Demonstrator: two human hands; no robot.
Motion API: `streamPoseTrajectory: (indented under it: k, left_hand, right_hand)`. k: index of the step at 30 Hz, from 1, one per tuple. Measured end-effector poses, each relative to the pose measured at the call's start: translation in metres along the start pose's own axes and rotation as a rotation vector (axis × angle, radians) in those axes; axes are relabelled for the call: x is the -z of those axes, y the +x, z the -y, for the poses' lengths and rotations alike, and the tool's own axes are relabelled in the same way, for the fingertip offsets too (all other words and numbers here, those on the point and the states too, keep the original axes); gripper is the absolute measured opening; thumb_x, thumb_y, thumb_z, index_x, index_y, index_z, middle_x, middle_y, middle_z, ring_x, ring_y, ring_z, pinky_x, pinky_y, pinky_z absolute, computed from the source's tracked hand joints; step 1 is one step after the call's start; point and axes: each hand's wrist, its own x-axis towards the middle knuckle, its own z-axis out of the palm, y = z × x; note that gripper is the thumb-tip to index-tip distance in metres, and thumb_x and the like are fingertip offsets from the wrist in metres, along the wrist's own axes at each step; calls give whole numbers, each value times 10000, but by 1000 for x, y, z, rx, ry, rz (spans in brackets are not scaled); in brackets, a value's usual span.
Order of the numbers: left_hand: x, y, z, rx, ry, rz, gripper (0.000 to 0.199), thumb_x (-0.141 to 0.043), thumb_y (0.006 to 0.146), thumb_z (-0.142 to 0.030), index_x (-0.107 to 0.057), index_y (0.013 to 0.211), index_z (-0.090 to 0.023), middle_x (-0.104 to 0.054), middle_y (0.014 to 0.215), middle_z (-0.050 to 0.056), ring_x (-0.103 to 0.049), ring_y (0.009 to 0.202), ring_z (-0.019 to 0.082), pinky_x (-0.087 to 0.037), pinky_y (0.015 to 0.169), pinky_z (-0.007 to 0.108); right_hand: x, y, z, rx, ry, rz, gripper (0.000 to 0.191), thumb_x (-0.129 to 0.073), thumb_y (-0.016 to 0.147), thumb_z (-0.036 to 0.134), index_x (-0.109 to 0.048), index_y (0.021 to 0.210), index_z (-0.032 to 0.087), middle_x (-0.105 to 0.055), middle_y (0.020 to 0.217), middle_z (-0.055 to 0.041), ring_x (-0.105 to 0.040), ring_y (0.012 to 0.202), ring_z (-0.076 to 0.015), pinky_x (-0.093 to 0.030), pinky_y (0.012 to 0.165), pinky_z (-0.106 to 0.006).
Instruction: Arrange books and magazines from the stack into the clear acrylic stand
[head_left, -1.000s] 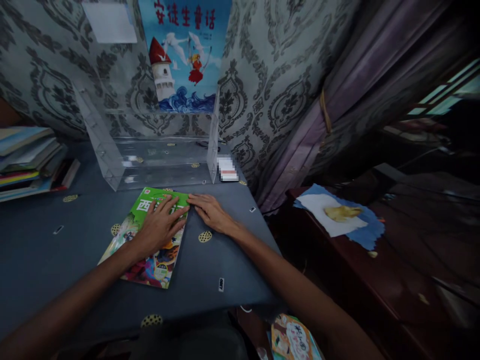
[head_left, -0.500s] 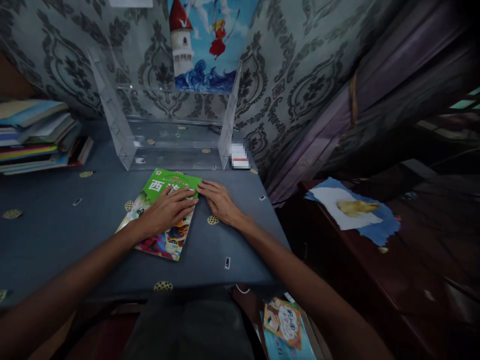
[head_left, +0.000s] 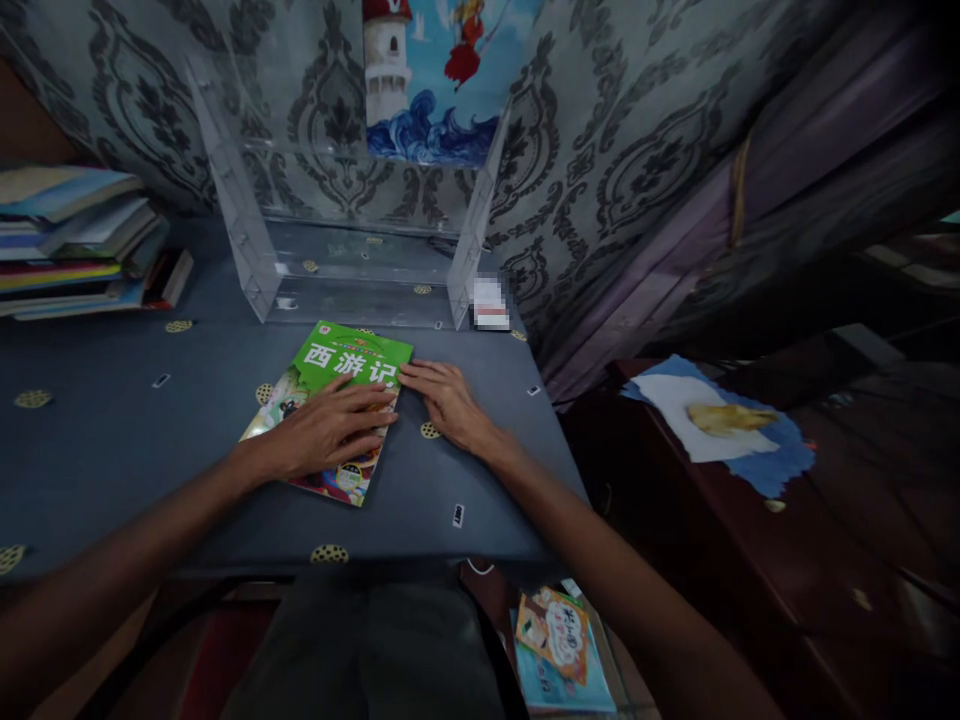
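- On the table [head_left: 420, 505], just short of the rack [head_left: 238, 220]: the book [head_left: 345, 362], closed, cover up, set at a slant.
- Left hand [head_left: 334, 430]: palm down across the middle of the cover, fingers extended and slightly spread. It rests on the book and grasps nothing.
- Right hand [head_left: 450, 400]: fingers close together, tips at the right edge near the upper corner. The thumb is not clear; whether the hand pinches the edge cannot be told.
- Status (judged): the book is laid flat and appears steadied from above and from the right. It is neither opened nor lifted, and lies outside the rack.
- Obstructions: the left hand hides much of the cover art; the right hand blocks part of the right edge; the rack bounds the far side.
- Beside the rack, right: a small blurred item [head_left: 491, 303], contents unreadable.
- Far left, well apart from the book: a stack of books [head_left: 67, 240], unevenly piled.
- Behind the rack: a picture [head_left: 442, 90] against the patterned wall [head_left: 322, 60].
- Below the table's near edge: an orange book [head_left: 555, 640] on a blue one [head_left: 551, 695].
- Right, beyond the table: a curtain [head_left: 652, 240]; white paper [head_left: 667, 400] over blue material [head_left: 784, 450].
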Motion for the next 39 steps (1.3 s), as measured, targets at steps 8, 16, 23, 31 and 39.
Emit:
streamPoseTrajectory:
  k: [8, 16, 23, 31, 39]
  left_hand:
    - [2, -12, -8, 21, -26, 78, 688, -432, 977, -636, -361, 1549, -262, -351, 1636, 101, -313, 1515, 267, -169, 1251, 541]
    - [2, -32, -22, 11, -15, 130, 820, -463, 936, -687, -239, 1595, -255, -272, 1665, 107, -223, 1549, 278, -157, 1252, 507]
    - [-16, -25, -39, 87, 154, -32, 689, -402, 972, -652, -459, 1476, -185, -467, 1562, 134, -375, 1480, 292, -236, 1230, 538]
    - [-25, -17, -50, 110, 166, -170, 495, -475, 1004, -504, -586, 1348, -166, -622, 1398, 158, -503, 1384, 298, -357, 1165, 560]
    - [-11, -32, -39, -34, 41, -103, 339, -454, 1039, -283, -603, 1343, -264, -596, 1456, 76, -469, 1421, 245, -315, 1198, 554]
  right_hand:
    - [3, 1, 4, -57, -56, 83, 615, -433, 908, 1, -539, 1442, 286, -522, 1529, -44, -407, 1468, -231, -370, 1139, -543]
    - [2, 2, 3, -42, -63, 95, 655, -437, 889, -6, -501, 1472, 285, -499, 1548, -45, -377, 1487, -223, -342, 1160, -551]
    - [-4, 1, 16, 39, 15, 66, 553, -446, 911, 7, -601, 1381, 254, -590, 1465, -75, -460, 1433, -220, -377, 1139, -515]
    - [-6, -22, 29, 92, 89, 17, 537, -444, 883, 6, -643, 1328, 230, -642, 1405, -80, -512, 1390, -231, -434, 1108, -516]
    - [-2, -37, 39, 96, 121, 30, 515, -426, 908, 23, -640, 1341, 203, -642, 1404, -91, -509, 1393, -237, -458, 1116, -505]
